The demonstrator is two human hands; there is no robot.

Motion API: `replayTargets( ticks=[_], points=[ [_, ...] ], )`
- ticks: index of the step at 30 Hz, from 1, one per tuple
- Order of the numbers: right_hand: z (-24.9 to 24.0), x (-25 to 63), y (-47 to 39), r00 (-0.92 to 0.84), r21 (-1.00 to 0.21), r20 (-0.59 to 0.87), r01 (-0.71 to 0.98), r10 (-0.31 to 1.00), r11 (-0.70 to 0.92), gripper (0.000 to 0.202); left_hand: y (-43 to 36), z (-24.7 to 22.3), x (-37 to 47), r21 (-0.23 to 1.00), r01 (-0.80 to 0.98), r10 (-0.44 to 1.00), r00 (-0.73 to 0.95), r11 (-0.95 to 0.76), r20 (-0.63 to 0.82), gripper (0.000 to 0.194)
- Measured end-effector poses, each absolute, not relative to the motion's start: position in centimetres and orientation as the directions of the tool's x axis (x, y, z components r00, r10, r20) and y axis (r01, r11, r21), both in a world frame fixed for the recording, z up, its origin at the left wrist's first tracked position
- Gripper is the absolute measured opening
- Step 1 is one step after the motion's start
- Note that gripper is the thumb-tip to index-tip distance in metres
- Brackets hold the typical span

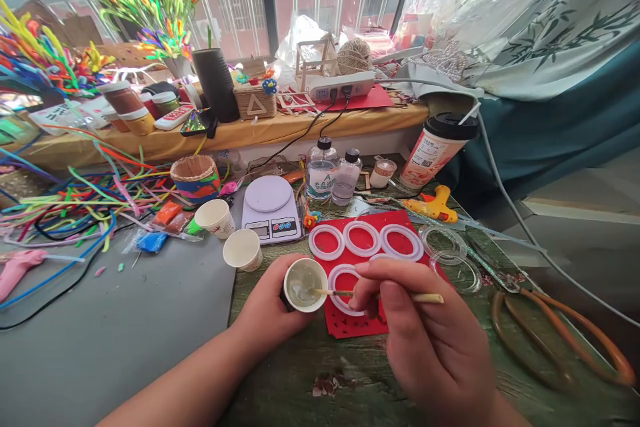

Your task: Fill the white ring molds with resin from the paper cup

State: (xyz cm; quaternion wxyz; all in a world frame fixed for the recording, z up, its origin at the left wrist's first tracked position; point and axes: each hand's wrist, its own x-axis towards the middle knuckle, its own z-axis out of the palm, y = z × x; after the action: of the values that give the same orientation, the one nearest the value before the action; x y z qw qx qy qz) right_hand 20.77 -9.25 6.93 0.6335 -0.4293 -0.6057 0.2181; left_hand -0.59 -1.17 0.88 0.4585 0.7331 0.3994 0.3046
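Observation:
My left hand (273, 303) is wrapped round a small paper cup (306, 285) that holds a cloudy, clear liquid. Between the thumb and fingers of my right hand (420, 313) is a thin wooden stick (427, 298), its tip in the liquid. Beyond the hands, pale ring-shaped molds (361, 238) lie on a red sheet (350, 328), one of them partly hidden by my right hand. Two more paper cups, one nearer (243, 250) and one farther (214, 217), stand to the left. Behind them is a white digital scale (270, 210).
Two clear bottles (323, 170) stand behind the red sheet. A lidded drink cup (435, 150), a yellow glue gun (435, 205), clear rings (445, 245) and orange-handled scissors (565, 333) are at the right. Coloured pipe cleaners (100, 197) and a pink glue gun (20, 270) lie left.

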Motion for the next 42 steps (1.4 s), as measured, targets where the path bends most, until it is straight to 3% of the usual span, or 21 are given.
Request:
replayTargets(
  ticks=[7,13,16,23,29,34,42],
  points=[
    [7.2,20.5,-9.6,0.099,-0.82,0.563,0.189,0.821,0.54,0.027,-1.2,0.7,-0.6,0.925,0.307,0.869,0.493,-0.225,0.047,0.052],
    [6.7,19.8,-9.5,0.212,-0.818,0.568,0.253,0.795,0.517,0.03,-1.2,0.4,-0.5,0.923,0.332,0.874,0.486,-0.195,0.01,0.047],
    [7.1,20.0,-9.5,0.14,-0.754,0.63,0.347,0.764,0.558,0.029,-1.2,0.2,-0.6,0.92,0.324,0.87,0.492,-0.221,0.036,0.048],
    [7.9,20.4,-10.1,0.045,-0.751,0.62,0.326,0.784,0.575,0.029,-1.3,0.4,-0.5,0.91,0.327,0.87,0.489,-0.254,0.067,0.045],
    [7.6,20.3,-10.2,0.151,-0.775,0.613,0.308,0.775,0.552,0.031,-1.3,0.3,-0.6,0.91,0.333,0.866,0.496,-0.249,0.056,0.05],
    [7.8,20.2,-10.0,0.134,-0.799,0.592,0.23,0.795,0.556,0.031,-1.3,0.6,-0.5,0.912,0.329,0.863,0.502,-0.246,0.052,0.043],
    [7.6,20.2,-10.0,0.172,-0.798,0.593,0.257,0.787,0.545,0.032,-1.3,0.6,-0.6,0.919,0.327,0.86,0.51,-0.221,0.026,0.047]
  ],
)
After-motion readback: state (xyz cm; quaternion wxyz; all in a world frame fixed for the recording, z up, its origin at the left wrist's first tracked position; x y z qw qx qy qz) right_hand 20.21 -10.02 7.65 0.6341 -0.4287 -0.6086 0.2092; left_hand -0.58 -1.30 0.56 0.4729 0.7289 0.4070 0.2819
